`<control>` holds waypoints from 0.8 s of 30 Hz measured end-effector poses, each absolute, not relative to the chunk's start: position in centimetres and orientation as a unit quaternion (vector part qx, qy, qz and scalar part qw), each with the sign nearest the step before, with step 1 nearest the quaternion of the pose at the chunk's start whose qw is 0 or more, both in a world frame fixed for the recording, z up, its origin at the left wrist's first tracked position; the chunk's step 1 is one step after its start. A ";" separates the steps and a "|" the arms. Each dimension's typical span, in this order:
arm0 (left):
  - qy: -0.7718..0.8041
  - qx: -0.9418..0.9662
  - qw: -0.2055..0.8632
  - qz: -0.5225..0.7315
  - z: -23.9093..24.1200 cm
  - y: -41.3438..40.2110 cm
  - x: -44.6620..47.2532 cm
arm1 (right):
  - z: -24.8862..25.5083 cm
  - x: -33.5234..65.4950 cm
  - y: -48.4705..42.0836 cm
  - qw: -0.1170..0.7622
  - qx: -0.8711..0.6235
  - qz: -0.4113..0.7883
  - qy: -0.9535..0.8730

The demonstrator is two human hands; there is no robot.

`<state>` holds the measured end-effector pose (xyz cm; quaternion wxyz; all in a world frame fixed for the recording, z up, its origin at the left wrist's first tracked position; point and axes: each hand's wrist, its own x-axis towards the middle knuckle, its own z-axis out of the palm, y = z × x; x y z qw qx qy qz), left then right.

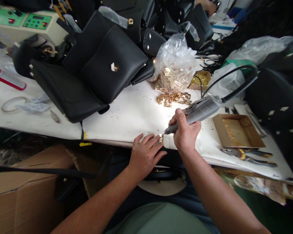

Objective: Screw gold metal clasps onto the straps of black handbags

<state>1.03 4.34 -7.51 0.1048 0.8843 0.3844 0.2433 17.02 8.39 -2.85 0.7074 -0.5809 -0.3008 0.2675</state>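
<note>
My right hand [187, 131] is wrapped around a grey electric screwdriver [202, 112], which slants down to the left. The screwdriver's bit meets a small gold metal fitting [161, 138] at the table's front edge. My left hand [146, 151] lies flat there with fingers spread, fingertips beside the fitting. Whether they touch it, I cannot tell. Below my hands, a bag [162, 187] with a beige part and a dark zipped opening rests on my lap. Its black part appears to reach up toward the fitting.
Black leather bags [114, 61] are piled at the back left. Gold fittings [173, 98] lie loose before a clear plastic bag [174, 65] of similar parts. At right are a cardboard tray [252, 130] of small gold pieces and pliers [248, 156]. A large carton [31, 195] stands lower left.
</note>
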 end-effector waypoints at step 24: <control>0.390 0.881 0.106 0.245 -7.6 4.3 1.2 | -3.2 17.1 7.8 0.676 -0.539 0.302 -0.401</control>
